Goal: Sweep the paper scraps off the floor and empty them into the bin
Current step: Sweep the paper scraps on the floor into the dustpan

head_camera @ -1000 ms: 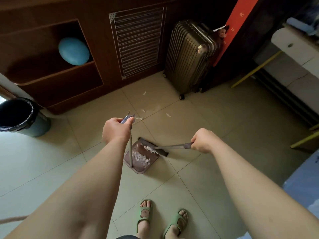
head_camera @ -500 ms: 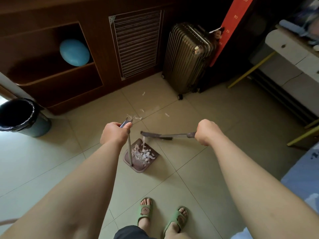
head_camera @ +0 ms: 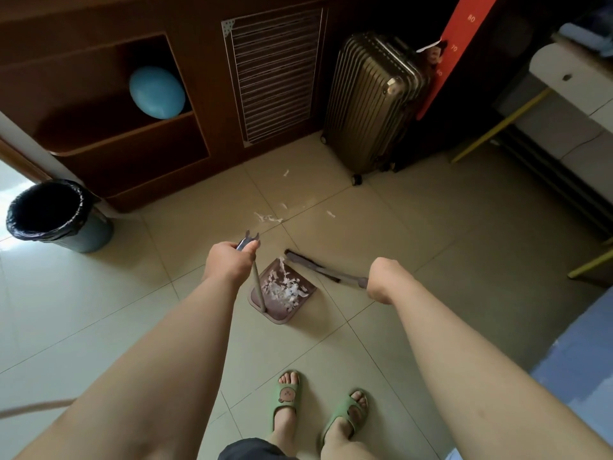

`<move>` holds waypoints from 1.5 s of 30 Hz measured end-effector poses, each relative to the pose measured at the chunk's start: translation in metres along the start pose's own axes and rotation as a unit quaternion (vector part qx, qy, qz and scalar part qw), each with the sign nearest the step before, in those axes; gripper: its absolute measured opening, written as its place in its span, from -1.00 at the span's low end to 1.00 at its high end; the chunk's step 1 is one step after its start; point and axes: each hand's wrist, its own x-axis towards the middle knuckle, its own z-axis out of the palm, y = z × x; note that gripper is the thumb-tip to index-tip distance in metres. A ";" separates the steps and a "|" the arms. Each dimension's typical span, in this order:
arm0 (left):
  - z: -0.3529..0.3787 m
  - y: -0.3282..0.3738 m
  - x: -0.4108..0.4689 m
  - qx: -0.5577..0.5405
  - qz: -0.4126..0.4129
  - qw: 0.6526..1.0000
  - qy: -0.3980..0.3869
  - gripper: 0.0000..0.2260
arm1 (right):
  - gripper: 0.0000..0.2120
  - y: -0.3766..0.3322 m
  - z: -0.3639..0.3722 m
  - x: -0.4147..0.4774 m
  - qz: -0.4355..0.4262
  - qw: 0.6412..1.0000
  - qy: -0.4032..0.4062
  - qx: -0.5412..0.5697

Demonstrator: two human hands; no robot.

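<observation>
My left hand (head_camera: 230, 262) grips the top of a long metal handle that runs down to a mauve dustpan (head_camera: 300, 307) on the tiled floor. White paper scraps (head_camera: 282, 288) lie heaped inside the pan. My right hand (head_camera: 384, 278) holds the broom (head_camera: 318, 265); its dark head is lifted just beyond the pan's open edge, a few shreds hanging from it. More loose scraps (head_camera: 268, 218) lie on the tiles farther ahead. The round bin (head_camera: 58, 215), lined with a black bag, stands at the far left.
A gold ribbed suitcase (head_camera: 371, 101) stands ahead to the right, against a dark wooden cabinet (head_camera: 185, 94) with a blue ball in its niche. White furniture with yellow legs (head_camera: 497, 127) is at the right. My feet in green slippers (head_camera: 288, 400) stand behind the pan.
The broom head left the dustpan, rose above it and now hangs past the pan's far edge. The pile of scraps in the pan has spread. My left hand kept the pan still.
</observation>
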 end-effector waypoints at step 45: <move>-0.090 -0.072 -0.049 0.128 0.046 0.989 0.061 -0.64 | -0.81 0.013 0.082 -0.076 0.015 0.997 0.033 0.062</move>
